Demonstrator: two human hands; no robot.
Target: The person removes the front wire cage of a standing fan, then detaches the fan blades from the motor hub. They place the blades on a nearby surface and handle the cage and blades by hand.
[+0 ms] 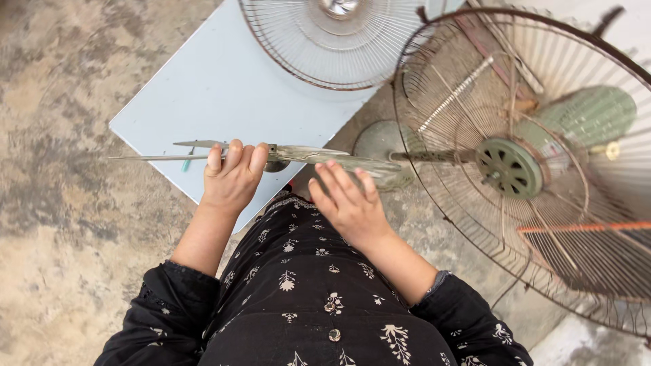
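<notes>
Fan blade, clear and glossy plastic seen edge-on, sits level just above the person's lap, likely kept flat so both hands can steady it. The left hand curls its fingers over the near edge in a closed grip; the right hand rests open, fingers spread against the blade's other wing. Beyond lies a smooth pale-blue board on mottled concrete floor. A rusty wire rear guard rings the green motor; a second grille rests farthest.
</notes>
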